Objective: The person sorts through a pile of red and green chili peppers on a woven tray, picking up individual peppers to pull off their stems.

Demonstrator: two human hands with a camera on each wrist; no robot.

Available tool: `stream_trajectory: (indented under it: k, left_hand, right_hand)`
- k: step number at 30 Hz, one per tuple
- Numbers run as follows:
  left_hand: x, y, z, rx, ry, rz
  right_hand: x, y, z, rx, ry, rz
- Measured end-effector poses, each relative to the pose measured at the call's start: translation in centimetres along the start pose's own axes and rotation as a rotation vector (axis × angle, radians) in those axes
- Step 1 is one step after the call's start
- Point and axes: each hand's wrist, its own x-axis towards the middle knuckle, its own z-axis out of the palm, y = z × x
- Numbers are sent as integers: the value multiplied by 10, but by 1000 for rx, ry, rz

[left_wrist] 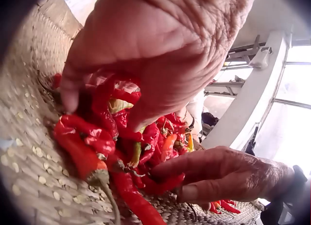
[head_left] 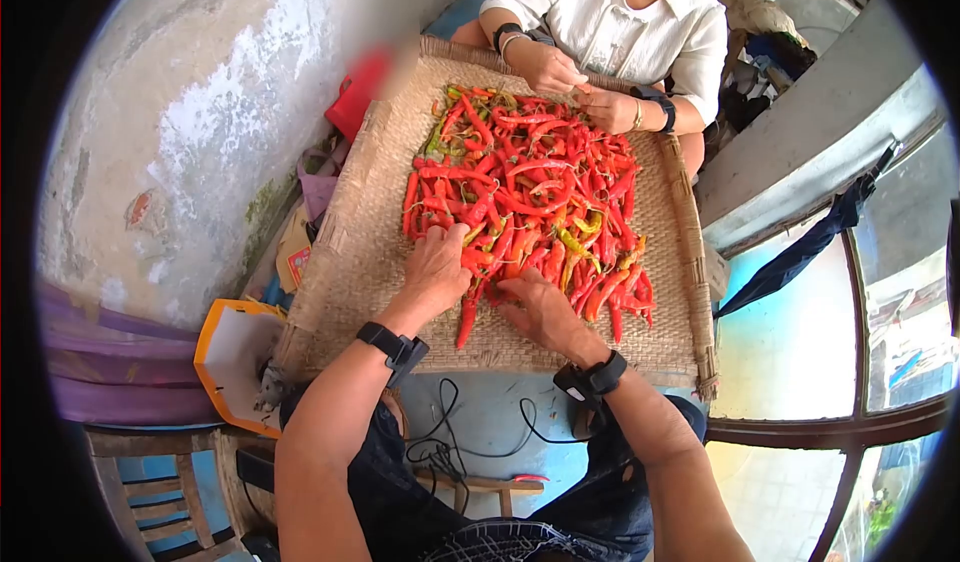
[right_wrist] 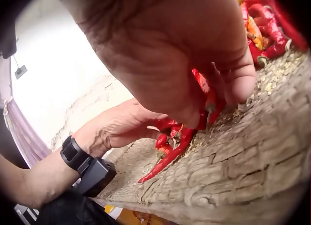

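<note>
Many red peppers (head_left: 540, 167), a few yellow or greenish, lie heaped on a woven tray (head_left: 335, 262). My left hand (head_left: 438, 267) reaches down over the heap's near left side; in the left wrist view that hand (left_wrist: 160, 50) arches over red peppers (left_wrist: 80, 142), thumb and fingers spread apart. My right hand (head_left: 548, 312) touches the near edge of the heap. Its fingers extend among the peppers in the left wrist view, thumb lower. Close up in the right wrist view, the right hand (right_wrist: 170, 55) partly hides a red pepper (right_wrist: 209, 96) between its fingers.
Across the tray, a person in a white shirt (head_left: 625, 22) holds both hands together at the heap's far edge. A wall (head_left: 200, 142) stands left, windows (head_left: 800, 322) right. An orange-edged box (head_left: 235, 362) and a wooden chair (head_left: 165, 492) are at lower left; black cables (head_left: 445, 447) lie below.
</note>
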Motion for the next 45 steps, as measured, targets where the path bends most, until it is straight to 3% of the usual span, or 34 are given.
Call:
stream_trajectory:
  k: [6, 8, 10, 12, 14, 16, 18, 19, 21, 22, 24, 26, 31, 36, 38, 40, 43, 44, 45]
  left_hand:
    - [-12, 11, 13, -155, -24, 138]
    - [-17, 11, 19, -126, 29, 361]
    - [-21, 14, 18, -40, 14, 371]
    - [-24, 14, 14, 39, 8, 391]
    - [-27, 12, 11, 130, 4, 486]
    - [-28, 11, 9, 169, -9, 477]
    - [-30, 11, 6, 200, -20, 502]
    - [-30, 11, 7, 214, -42, 501]
    - [-33, 11, 11, 229, -19, 551]
    - [-34, 11, 12, 248, 11, 599]
    - [-35, 14, 12, 261, -3, 606]
    - [-34, 15, 14, 272, -13, 614]
    - [-39, 13, 25, 170, 58, 744]
    - [-44, 11, 25, 152, 50, 712]
    - [-43, 8, 23, 153, 54, 702]
    - [-41, 6, 22, 151, 49, 716]
    - [-33, 6, 14, 203, -74, 670]
    - [-30, 5, 9, 205, -76, 670]
    - [-27, 5, 2, 237, -86, 635]
  right_hand:
    - [2, -2, -10, 176, 2, -76]
    - [1, -11, -24, 100, -110, 33]
    - [-1, -8, -38, 54, -318, 18]
    - [-3, -8, -54, 189, -347, 23]
    - [1, -9, -76, 237, -387, 180]
    - [3, 2, -96, 310, -285, 188]
    - [8, 6, -113, 475, -72, 384]
    - [12, 3, -109, 475, -70, 393]
    - [23, -6, -94, 700, 596, 236]
    - [23, 9, -86, 596, 602, 217]
    - [22, 37, -64, 136, 509, 128]
    - [20, 4, -50, 74, 261, 165]
    - [20, -3, -13, -183, 37, 258]
    - [27, -5, -18, 71, 133, 287]
    - [31, -2, -24, 326, 269, 299]
    - [32, 3, -33, 426, 256, 375]
    - [31, -10, -62, 552, -22, 456]
    - [28, -11, -63, 554, -22, 456]
    - [26, -13, -64, 534, -154, 313]
